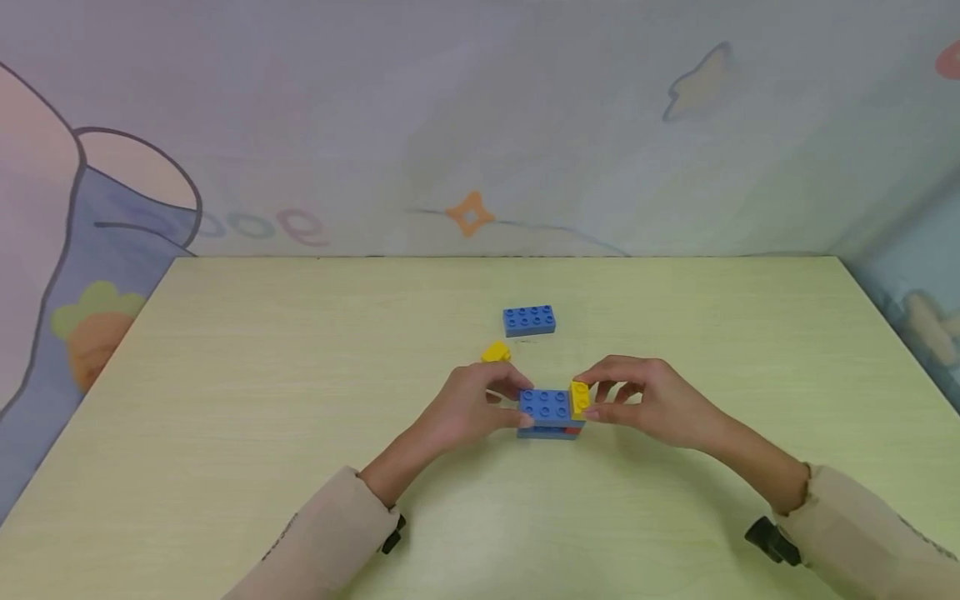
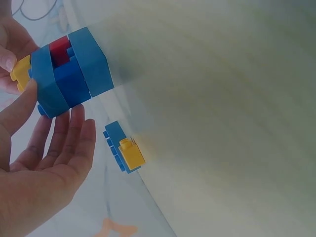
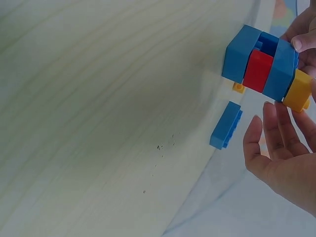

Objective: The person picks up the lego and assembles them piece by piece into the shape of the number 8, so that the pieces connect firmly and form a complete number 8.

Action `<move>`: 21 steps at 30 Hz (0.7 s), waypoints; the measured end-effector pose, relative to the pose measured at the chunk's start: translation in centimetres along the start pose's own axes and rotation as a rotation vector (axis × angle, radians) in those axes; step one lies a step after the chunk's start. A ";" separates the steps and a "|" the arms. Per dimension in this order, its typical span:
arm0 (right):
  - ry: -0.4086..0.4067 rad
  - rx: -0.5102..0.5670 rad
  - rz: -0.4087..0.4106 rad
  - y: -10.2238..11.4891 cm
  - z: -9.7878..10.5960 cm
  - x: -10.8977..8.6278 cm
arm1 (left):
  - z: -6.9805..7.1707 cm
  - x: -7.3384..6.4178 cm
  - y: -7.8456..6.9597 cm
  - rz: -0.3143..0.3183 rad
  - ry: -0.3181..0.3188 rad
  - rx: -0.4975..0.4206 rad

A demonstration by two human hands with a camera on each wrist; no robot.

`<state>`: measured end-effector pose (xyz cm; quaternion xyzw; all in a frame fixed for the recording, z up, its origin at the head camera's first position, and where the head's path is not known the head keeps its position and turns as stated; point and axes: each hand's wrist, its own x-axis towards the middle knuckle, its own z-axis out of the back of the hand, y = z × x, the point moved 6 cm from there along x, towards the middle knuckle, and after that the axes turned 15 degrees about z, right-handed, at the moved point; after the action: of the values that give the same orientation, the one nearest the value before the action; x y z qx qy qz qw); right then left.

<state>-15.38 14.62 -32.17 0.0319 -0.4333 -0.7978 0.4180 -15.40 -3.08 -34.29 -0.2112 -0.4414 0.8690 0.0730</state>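
Observation:
In the head view a small stack of toy building bricks stands on the table in front of the person. Its top blue brick (image 1: 542, 406) is held at the left end by the thumb and fingers of the left hand (image 1: 468, 408). At the other end, the right hand (image 1: 660, 404) pinches a small yellow brick (image 1: 580, 400) that sits on the top studs. Below the top brick, a red brick (image 3: 257, 70) shows in the right wrist view and another blue brick (image 2: 72, 81) in the left wrist view. A long blue brick (image 2: 91, 61) forms the base.
Behind the stack lies a loose blue brick (image 1: 529, 323) with its studs up. A loose yellow brick (image 1: 496, 352) is just beyond the left hand. The wooden table (image 1: 300, 350) meets a printed backdrop (image 1: 360, 125) at its far edge.

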 end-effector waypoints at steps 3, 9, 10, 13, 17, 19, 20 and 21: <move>0.000 0.012 -0.005 -0.1 0.0 0.0 | 0.0 0.0 0.0 0.001 0.002 0.001; -0.003 0.028 -0.007 -0.2 0.0 0.0 | 0.0 0.0 0.1 -0.004 0.001 0.012; -0.003 0.030 -0.009 -0.3 0.0 0.0 | 0.0 0.0 0.1 -0.005 0.001 0.014; -0.003 0.036 -0.015 -0.3 0.0 0.0 | 0.0 0.1 0.1 -0.009 0.006 0.023; -0.002 0.037 -0.025 -0.3 0.0 0.0 | 0.1 0.2 0.1 -0.018 0.020 0.041; -0.001 0.036 -0.030 -0.3 0.0 0.0 | 0.2 0.3 0.2 -0.021 0.039 0.049; -0.001 0.035 -0.032 -0.4 0.0 0.0 | 0.3 0.4 0.3 -0.022 0.048 0.050; -0.001 0.035 -0.034 -0.4 0.1 -0.1 | 0.4 0.5 0.3 -0.029 0.055 0.053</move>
<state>-15.61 14.80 -32.43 0.0459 -0.4467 -0.7972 0.4035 -15.97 -3.43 -34.49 -0.2266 -0.4191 0.8732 0.1032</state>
